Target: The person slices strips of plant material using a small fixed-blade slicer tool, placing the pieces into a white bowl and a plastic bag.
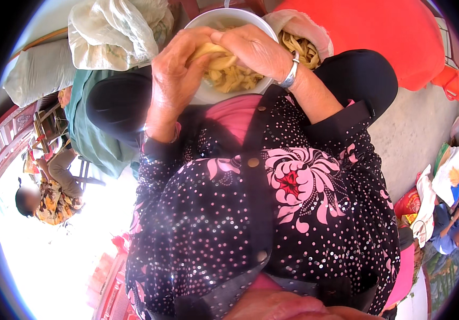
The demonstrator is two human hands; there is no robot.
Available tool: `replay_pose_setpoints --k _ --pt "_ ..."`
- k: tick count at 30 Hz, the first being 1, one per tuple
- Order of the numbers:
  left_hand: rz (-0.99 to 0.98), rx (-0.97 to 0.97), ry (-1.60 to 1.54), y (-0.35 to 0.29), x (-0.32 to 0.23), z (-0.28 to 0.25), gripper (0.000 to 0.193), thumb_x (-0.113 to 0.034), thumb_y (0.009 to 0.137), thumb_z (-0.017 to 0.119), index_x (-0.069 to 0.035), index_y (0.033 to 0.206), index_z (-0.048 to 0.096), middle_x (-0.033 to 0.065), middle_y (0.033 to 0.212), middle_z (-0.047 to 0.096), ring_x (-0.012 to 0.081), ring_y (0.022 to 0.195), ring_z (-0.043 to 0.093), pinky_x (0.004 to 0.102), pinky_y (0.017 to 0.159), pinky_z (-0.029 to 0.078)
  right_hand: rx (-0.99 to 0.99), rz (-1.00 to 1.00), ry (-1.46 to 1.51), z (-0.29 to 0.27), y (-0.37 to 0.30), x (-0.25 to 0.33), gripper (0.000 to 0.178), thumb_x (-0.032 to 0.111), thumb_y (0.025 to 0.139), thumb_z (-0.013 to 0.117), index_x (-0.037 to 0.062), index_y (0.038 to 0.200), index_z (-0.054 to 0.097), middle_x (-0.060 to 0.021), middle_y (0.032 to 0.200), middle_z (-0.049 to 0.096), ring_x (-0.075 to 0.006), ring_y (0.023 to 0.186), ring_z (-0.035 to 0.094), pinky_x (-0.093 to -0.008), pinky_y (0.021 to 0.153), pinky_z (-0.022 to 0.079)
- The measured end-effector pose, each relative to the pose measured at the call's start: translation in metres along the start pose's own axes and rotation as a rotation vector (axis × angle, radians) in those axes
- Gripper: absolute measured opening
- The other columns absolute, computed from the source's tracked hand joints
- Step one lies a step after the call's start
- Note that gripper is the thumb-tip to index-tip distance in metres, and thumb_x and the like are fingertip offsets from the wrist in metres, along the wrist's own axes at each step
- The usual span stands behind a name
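Both my hands are together over a white tub (204,97) between my knees. My left hand (177,68) is closed with its fingers curled around a soft, pale yellow strip (208,50). From the other side my right hand (256,49), with a silver bracelet on the wrist, grips the same strip, thumb meeting the left hand. Part of the strip is hidden by my fingers, and its exact kind is unclear. Below the hands, several similar yellow strips (228,79) lie in the tub, seemingly in liquid.
Right of the tub, an open pale bag (288,20) holds more yellow strips (303,52). A red-covered surface (379,40) stands beyond it. At left are a white plastic bag (112,37), a grey bag (40,72) and green cloth (93,125). People sit at both far sides.
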State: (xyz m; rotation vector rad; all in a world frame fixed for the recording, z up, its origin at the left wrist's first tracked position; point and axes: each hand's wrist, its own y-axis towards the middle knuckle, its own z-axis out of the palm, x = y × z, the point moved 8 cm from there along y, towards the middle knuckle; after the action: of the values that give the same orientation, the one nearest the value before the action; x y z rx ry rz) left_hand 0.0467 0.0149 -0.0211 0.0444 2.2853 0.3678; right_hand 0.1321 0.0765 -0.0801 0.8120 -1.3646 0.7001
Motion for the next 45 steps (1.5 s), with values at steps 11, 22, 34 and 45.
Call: replay_pose_setpoints --k 11,22,34,45 --pt "-0.508 0.028 -1.404 -0.015 0.028 0.034 0.025 -0.007 0.09 0.056 -0.001 0.114 0.054 0.0024 0.091 0.059 0.0034 0.062 0.039 0.015 0.064 0.039 -0.044 0.014 0.104 -0.005 -0.011 0.01 0.031 0.033 0.097 0.048 0.0058 0.083 0.056 0.0022 0.061 0.047 -0.0037 0.05 0.043 -0.0211 0.046 0.035" --pt "-0.503 0.001 -1.019 -0.019 0.025 0.036 0.033 -0.007 0.088 0.054 -0.001 0.121 0.055 0.0055 0.109 0.057 0.0077 0.09 0.052 0.0197 0.077 0.041 -0.103 0.067 0.25 -0.013 -0.018 -0.008 0.038 0.037 0.097 0.046 0.0028 0.087 0.059 0.0047 0.06 0.047 -0.0027 0.048 0.039 -0.0187 0.041 0.03" --pt "-0.406 0.026 -0.535 -0.012 0.019 0.042 0.044 -0.034 0.095 0.049 -0.006 0.128 0.052 0.0081 0.109 0.058 0.0142 0.098 0.053 0.0259 0.087 0.042 -0.183 -0.028 0.086 -0.015 -0.015 -0.004 0.036 0.034 0.096 0.049 -0.0006 0.098 0.057 -0.0003 0.075 0.058 -0.0074 0.066 0.05 -0.0231 0.061 0.043" --pt "-0.532 0.129 -1.181 -0.016 0.018 0.061 0.056 -0.042 0.097 0.038 0.006 0.124 0.049 0.0116 0.113 0.059 0.0178 0.097 0.059 0.0306 0.09 0.046 -0.386 -0.079 -0.283 -0.04 -0.029 0.009 0.05 0.05 0.095 0.038 0.0035 0.106 0.052 -0.0118 0.083 0.062 -0.0205 0.075 0.061 -0.0312 0.069 0.048"
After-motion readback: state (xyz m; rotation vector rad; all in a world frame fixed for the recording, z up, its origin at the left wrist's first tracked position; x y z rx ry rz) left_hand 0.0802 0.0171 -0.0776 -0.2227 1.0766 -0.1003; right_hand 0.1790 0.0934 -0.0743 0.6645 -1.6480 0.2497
